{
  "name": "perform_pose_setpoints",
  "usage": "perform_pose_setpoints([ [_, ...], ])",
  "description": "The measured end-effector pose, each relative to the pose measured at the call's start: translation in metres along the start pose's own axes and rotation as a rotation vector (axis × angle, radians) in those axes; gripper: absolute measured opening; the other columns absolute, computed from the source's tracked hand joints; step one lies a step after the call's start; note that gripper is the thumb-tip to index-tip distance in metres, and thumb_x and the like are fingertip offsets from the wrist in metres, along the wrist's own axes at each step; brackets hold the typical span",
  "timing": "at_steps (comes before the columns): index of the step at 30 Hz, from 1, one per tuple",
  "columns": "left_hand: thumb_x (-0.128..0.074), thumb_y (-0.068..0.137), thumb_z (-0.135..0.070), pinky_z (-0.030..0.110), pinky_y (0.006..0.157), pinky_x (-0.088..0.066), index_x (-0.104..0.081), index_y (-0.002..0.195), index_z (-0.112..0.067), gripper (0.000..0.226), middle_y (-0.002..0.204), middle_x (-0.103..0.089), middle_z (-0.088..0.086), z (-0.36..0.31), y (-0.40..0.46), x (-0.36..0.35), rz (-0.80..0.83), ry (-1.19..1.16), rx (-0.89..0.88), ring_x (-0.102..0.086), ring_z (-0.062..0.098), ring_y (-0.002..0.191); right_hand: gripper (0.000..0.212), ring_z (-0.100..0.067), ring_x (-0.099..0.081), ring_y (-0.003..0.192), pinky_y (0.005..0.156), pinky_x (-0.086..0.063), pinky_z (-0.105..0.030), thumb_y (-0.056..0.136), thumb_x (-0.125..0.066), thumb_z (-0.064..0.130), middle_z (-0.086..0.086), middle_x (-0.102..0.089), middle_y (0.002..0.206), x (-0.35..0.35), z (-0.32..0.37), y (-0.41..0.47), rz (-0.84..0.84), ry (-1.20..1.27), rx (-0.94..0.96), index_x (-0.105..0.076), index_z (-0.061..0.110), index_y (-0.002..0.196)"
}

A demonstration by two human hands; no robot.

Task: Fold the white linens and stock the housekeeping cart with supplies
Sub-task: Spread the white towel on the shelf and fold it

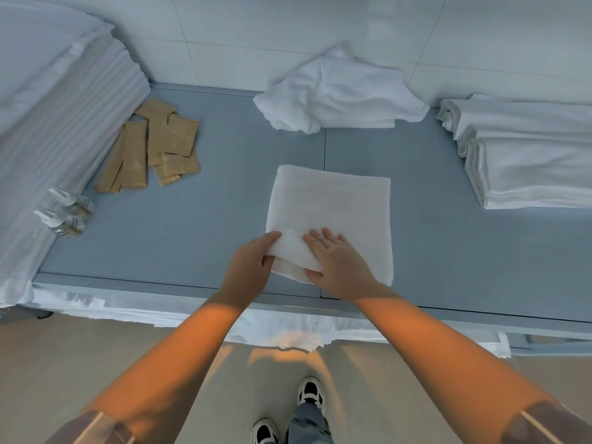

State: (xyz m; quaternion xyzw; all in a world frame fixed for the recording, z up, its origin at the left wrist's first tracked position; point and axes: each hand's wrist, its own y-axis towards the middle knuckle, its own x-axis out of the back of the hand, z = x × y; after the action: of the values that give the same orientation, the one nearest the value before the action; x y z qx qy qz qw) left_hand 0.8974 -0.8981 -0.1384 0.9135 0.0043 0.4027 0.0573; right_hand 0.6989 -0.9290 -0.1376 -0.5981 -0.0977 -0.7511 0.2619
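At centre frame we see the folded white towel (330,216) on the grey table (192,219). The left hand (248,270) pinches its near-left corner, fingertips hidden underneath. The right hand (339,264) presses flat, fingers together. Linen stacks (528,155) are cut off at right.

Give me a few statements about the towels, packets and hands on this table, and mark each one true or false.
1. The left hand grips the near left corner of the folded towel. True.
2. The right hand is raised clear of the towel. False: it lies flat on it.
3. The brown packets lie left of the folded towel. True.
4. The crumpled towel lies nearer the person than the folded one. False: it lies farther back, by the wall.
5. The small bottles stand on the stack of linens at right. False: they lie at the left.
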Motion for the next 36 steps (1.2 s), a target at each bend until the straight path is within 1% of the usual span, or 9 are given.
perform_pose_setpoints([
  [6, -0.065, 0.088, -0.021, 0.033, 0.086, -0.047, -0.055, 0.13, -0.008, 0.045, 0.13, -0.059, 0.01, -0.007, 0.003, -0.012, 0.025, 0.107, 0.006, -0.059, 0.031, 0.111, 0.031, -0.034, -0.06, 0.096, 0.081, -0.045, -0.038, 0.093, -0.051, 0.021, -0.009, -0.064, 0.11, 0.02, 0.001, 0.012, -0.103, 0.145, -0.117, -0.056, 0.016, 0.124],
  [11, -0.058, 0.088, -0.012, 0.036, 0.089, -0.046, -0.051, 0.136, -0.017, 0.049, 0.15, -0.04, 0.001, -0.015, 0.012, -0.029, -0.016, 0.098, 0.198, -0.053, 0.026, 0.122, 0.033, -0.028, -0.059, 0.103, 0.086, -0.042, -0.032, 0.097, -0.049, 0.021, -0.006, -0.064, 0.117, 0.035, -0.004, 0.016, 0.013, 0.219, -0.077, -0.053, 0.02, 0.13],
  [15, -0.043, 0.085, 0.01, 0.032, 0.098, -0.041, -0.043, 0.144, -0.02, 0.065, 0.156, -0.026, 0.002, -0.004, 0.009, -0.021, 0.072, 0.071, 0.102, -0.043, 0.027, 0.132, 0.07, -0.026, -0.018, 0.146, 0.116, -0.019, -0.039, 0.092, -0.038, -0.004, -0.002, -0.018, 0.159, 0.021, -0.003, 0.009, 0.153, 0.035, -0.043, -0.018, 0.024, 0.153],
  [21, -0.035, 0.085, 0.014, 0.037, 0.1, -0.043, -0.009, 0.151, -0.032, 0.085, 0.156, 0.014, -0.006, 0.018, -0.014, -0.016, 0.265, 0.345, -0.102, 0.002, 0.026, 0.148, 0.09, -0.042, 0.017, 0.143, 0.12, 0.003, -0.044, 0.088, -0.04, -0.007, -0.004, 0.02, 0.159, -0.003, -0.007, -0.007, 0.135, -0.204, 0.002, 0.012, 0.033, 0.151],
  [26, -0.041, 0.086, -0.022, 0.04, 0.12, 0.007, -0.011, 0.153, -0.021, 0.073, 0.158, 0.007, 0.012, 0.014, -0.022, -0.003, 0.36, 0.526, -0.239, 0.008, 0.029, 0.147, 0.086, -0.026, 0.034, 0.139, 0.116, 0.015, -0.039, 0.091, -0.046, 0.031, 0.004, 0.033, 0.153, 0.0, -0.019, -0.015, 0.278, -0.177, 0.076, 0.018, 0.036, 0.148],
  [29, -0.029, 0.091, -0.045, 0.04, 0.118, -0.013, -0.06, 0.128, -0.014, 0.058, 0.145, -0.043, 0.016, 0.005, -0.022, 0.012, 0.291, 0.311, -0.283, -0.033, 0.028, 0.14, 0.059, -0.019, 0.021, 0.145, 0.116, 0.012, -0.037, 0.099, -0.031, 0.052, 0.008, 0.015, 0.159, 0.008, -0.014, -0.009, 0.332, 0.085, 0.017, -0.007, 0.038, 0.152],
  [31, -0.035, 0.098, -0.034, 0.036, 0.112, -0.026, -0.071, 0.107, -0.006, 0.047, 0.125, -0.062, 0.016, -0.007, -0.008, 0.007, 0.129, 0.198, -0.254, -0.052, 0.029, 0.126, 0.044, -0.019, -0.011, 0.146, 0.116, -0.006, -0.034, 0.101, -0.032, 0.045, 0.007, -0.02, 0.158, 0.009, -0.008, -0.004, 0.094, 0.21, -0.024, -0.04, 0.035, 0.143],
  [33, -0.039, 0.101, -0.017, 0.031, 0.114, -0.02, -0.058, 0.125, 0.004, 0.037, 0.139, -0.049, 0.021, -0.015, 0.012, -0.01, 0.071, 0.203, -0.146, -0.039, 0.032, 0.136, 0.035, -0.022, -0.039, 0.132, 0.109, -0.024, -0.034, 0.101, -0.04, 0.029, 0.002, -0.046, 0.142, 0.004, -0.003, -0.001, -0.187, 0.15, -0.034, -0.057, 0.025, 0.131],
  [36, -0.024, 0.104, -0.025, 0.031, 0.119, 0.005, -0.012, 0.15, 0.0, 0.054, 0.159, -0.002, 0.016, -0.012, 0.025, -0.039, 0.167, 0.39, -0.012, 0.004, 0.026, 0.148, 0.044, -0.023, -0.03, 0.141, 0.117, -0.017, -0.041, 0.101, -0.038, 0.029, -0.001, -0.036, 0.153, -0.014, -0.004, 0.004, -0.218, -0.019, -0.043, -0.041, 0.022, 0.145],
])
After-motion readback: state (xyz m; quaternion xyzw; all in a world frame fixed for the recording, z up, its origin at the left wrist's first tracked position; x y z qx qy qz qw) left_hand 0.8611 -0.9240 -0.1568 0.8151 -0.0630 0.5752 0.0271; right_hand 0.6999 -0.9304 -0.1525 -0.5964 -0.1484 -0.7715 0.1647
